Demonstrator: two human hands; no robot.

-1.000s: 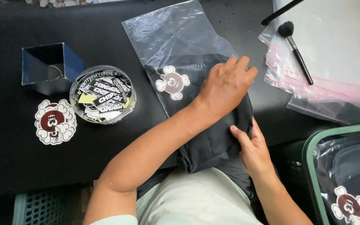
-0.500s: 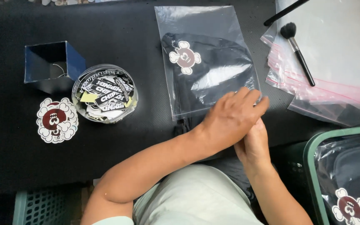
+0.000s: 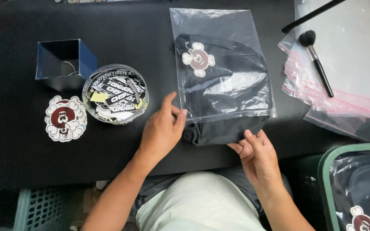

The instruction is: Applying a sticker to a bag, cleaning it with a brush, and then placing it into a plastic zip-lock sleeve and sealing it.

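Both hands, left hand (image 3: 161,130) and right hand (image 3: 258,154), are pinching the near edge of the black garment (image 3: 223,130), risking tearing the thin clear bag (image 3: 219,64).

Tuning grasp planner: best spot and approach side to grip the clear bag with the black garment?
Probably the clear bag at its open near edge, from the person's side, one corner per hand. It lies flat, and the black garment sticks out there, where the left hand and right hand already pinch it.

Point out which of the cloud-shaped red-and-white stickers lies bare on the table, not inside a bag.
The sticker left of the round tub, lying bare on the black table. The others sit inside clear bags.
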